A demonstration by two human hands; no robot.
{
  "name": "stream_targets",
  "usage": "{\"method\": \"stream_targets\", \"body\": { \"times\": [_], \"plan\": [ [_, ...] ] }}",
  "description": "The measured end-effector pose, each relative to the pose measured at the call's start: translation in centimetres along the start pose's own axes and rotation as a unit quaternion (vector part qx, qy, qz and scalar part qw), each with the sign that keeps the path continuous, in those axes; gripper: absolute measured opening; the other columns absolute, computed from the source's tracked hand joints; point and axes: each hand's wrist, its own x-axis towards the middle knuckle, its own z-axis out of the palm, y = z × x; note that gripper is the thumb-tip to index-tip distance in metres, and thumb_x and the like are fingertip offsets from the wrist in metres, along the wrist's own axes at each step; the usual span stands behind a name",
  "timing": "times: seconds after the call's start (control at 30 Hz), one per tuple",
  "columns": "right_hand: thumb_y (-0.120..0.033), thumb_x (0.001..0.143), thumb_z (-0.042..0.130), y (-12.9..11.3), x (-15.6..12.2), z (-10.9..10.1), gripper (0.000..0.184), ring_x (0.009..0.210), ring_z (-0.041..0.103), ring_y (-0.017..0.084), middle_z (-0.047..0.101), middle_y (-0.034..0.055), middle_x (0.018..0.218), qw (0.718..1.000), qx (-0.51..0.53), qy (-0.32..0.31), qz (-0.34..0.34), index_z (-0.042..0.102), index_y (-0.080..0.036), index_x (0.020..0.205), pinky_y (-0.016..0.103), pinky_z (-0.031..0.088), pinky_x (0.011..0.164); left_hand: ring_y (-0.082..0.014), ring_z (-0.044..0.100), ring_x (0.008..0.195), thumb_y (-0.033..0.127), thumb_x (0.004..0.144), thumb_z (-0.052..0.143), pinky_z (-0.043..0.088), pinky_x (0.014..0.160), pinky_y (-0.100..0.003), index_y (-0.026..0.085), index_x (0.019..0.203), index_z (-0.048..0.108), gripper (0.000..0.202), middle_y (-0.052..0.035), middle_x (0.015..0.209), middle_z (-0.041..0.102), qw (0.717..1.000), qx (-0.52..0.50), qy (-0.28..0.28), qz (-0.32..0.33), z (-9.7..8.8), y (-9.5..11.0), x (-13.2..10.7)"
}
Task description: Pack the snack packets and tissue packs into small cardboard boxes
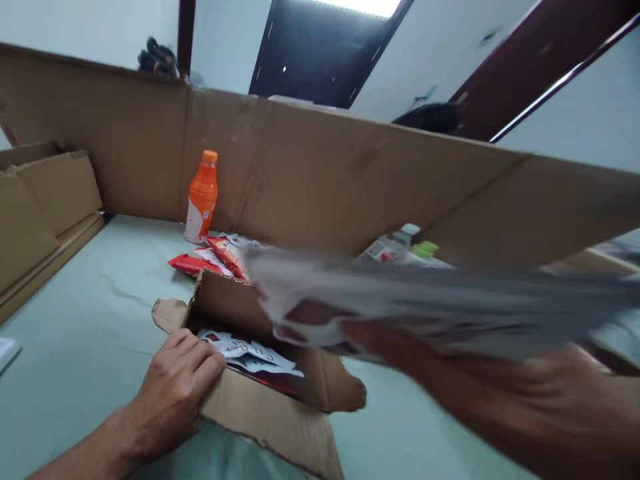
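Observation:
A small open cardboard box [280, 400] lies on the pale green surface, with white and red packets [250, 353] inside. My left hand [173, 390] rests on its near left rim, fingers curled over the edge. My right hand [395, 340] is smeared by motion and reaches in from the right, carrying a blurred grey-white packet [380, 300] above the box. Its fingers cannot be made out clearly.
An orange drink bottle [202, 197] stands at the back by a tall cardboard wall [320, 173]. Red snack packets [210, 260] lie in front of it. More bottles [405, 243] sit behind the blur. Folded cardboard [40, 213] is stacked at the left.

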Motion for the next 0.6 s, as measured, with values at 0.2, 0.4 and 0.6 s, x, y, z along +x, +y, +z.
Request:
{"method": "stream_targets", "body": {
  "times": [0.2, 0.4, 0.6],
  "plan": [
    [-0.008, 0.085, 0.057, -4.2, 4.5, 7.8, 0.02, 0.082, 0.074, 0.028, 0.078, 0.0137, 0.092, 0.914, -0.257, -0.315, 0.012, 0.074, -0.018, 0.083, 0.032, 0.053, 0.068, -0.0261, 0.062, 0.075, -0.005, 0.065, 0.045, 0.052, 0.071, -0.041, 0.015, 0.097, 0.063, 0.042, -0.009, 0.085, 0.07, 0.999, 0.031, -0.007, -0.013, -0.6, 2.1, -1.3],
    [-0.005, 0.083, 0.061, -3.0, 6.9, 10.7, 0.021, 0.088, 0.077, 0.03, 0.08, 0.0142, 0.091, 0.893, -0.22, -0.393, -0.015, 0.079, -0.015, 0.09, 0.035, 0.056, 0.075, -0.028, 0.064, 0.084, -0.005, 0.058, 0.046, 0.057, 0.072, -0.042, 0.014, 0.103, 0.062, 0.052, -0.0107, 0.093, 0.071, 0.999, 0.031, -0.011, -0.026, -1.0, 2.3, -1.2],
    [-0.027, 0.098, 0.049, -1.3, 0.7, 3.5, 0.035, 0.114, 0.07, 0.024, 0.074, 0.008, 0.127, 0.992, -0.069, -0.102, 0.023, 0.07, -0.023, 0.127, 0.037, 0.055, 0.098, -0.0354, 0.038, 0.145, 0.004, 0.088, 0.053, 0.04, 0.115, -0.057, 0.021, 0.147, 0.041, 0.062, -0.0175, 0.153, 0.041, 0.986, 0.04, 0.135, -0.086, -2.9, 0.9, -4.0]
  ]
}}
